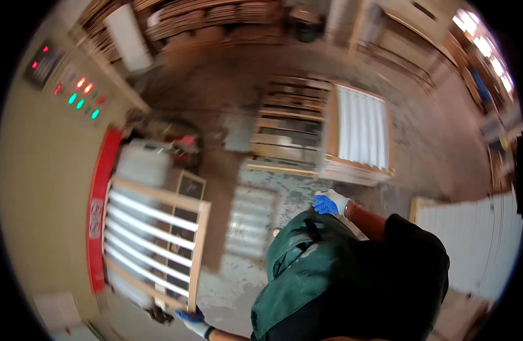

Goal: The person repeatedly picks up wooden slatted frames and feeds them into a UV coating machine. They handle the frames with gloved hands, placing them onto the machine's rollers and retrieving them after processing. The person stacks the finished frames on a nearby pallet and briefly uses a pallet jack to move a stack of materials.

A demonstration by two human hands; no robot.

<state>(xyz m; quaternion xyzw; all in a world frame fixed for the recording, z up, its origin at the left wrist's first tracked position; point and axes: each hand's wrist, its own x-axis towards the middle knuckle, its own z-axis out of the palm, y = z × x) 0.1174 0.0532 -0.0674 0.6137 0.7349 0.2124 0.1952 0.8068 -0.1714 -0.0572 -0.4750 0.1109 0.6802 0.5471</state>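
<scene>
Gripping the lower corner of a slatted frame (153, 238), the person's left hand (192, 319) is closed on the wood, blue-palmed glove wrapped round the edge. That frame is pale timber with white slats running across it, and it stretches up and away from the hand, tilted over a grey machine bed (141, 165). Just left of the hand and frame runs a red guard strip (99, 210) along a beige cabinet.

The right hand (328, 203), gloved the same way, hangs free by the person's hip, holding nothing; its fingers look loosely curled, though blur hides how far. A green apron (307, 273) fills the space between the two hands. Right of that hand, near the edge of view, stands a stack of white panels (477, 244).

Beyond the right hand, on the concrete floor (227, 102), a second white slatted frame (361, 133) lies on a wooden pallet (287, 125).

Farther up from the left hand, the cabinet carries a control panel (79, 94) with red and green lights glowing. At the far wall, stacked boards (216, 17) lie in heaps, blurred.
</scene>
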